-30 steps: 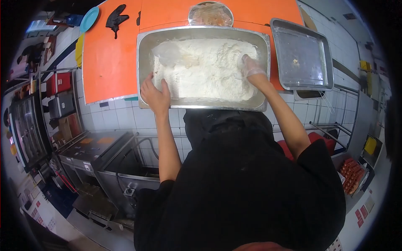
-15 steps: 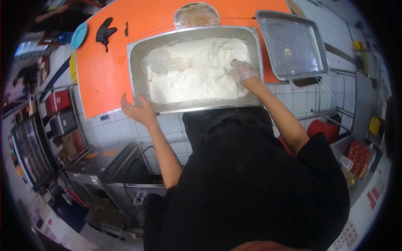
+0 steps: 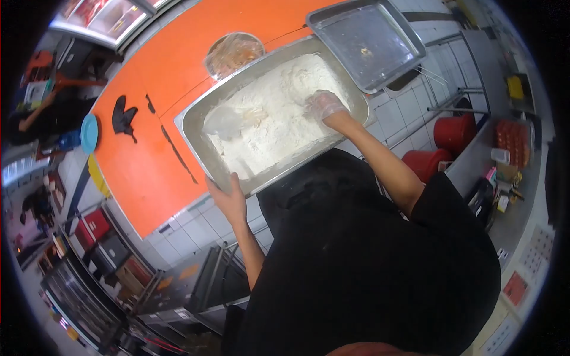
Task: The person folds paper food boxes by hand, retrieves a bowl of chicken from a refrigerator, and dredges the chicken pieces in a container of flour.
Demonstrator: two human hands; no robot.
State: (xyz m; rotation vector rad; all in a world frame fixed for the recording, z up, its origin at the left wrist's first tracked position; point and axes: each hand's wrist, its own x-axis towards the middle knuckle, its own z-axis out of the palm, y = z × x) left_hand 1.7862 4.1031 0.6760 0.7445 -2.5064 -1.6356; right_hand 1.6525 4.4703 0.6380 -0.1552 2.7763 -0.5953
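Note:
A deep metal pan (image 3: 279,169) full of white flour (image 3: 270,127) sits at the edge of the orange table. My bare left hand (image 3: 228,200) grips the pan's near left corner, thumb over the rim and fingers along the outside. My right hand (image 3: 328,107), in a clear plastic glove, is down in the flour near the right end; its fingertips are hidden there. A pale, translucent thing (image 3: 225,121), perhaps a plastic bag or scoop, lies on the flour at the left.
An empty-looking metal tray (image 3: 368,47) overlaps the pan's far right side. Behind the pan stands a plastic-covered round bowl (image 3: 236,54). A black glove-like item (image 3: 123,115) and a turquoise plate (image 3: 89,133) lie leftward on the orange table (image 3: 142,184). Another person (image 3: 47,115) is at far left.
My left hand has gone from open beside the pan's corner to holding its rim. The pan now appears slanted, with the whole view turned. My right hand stays in the flour.

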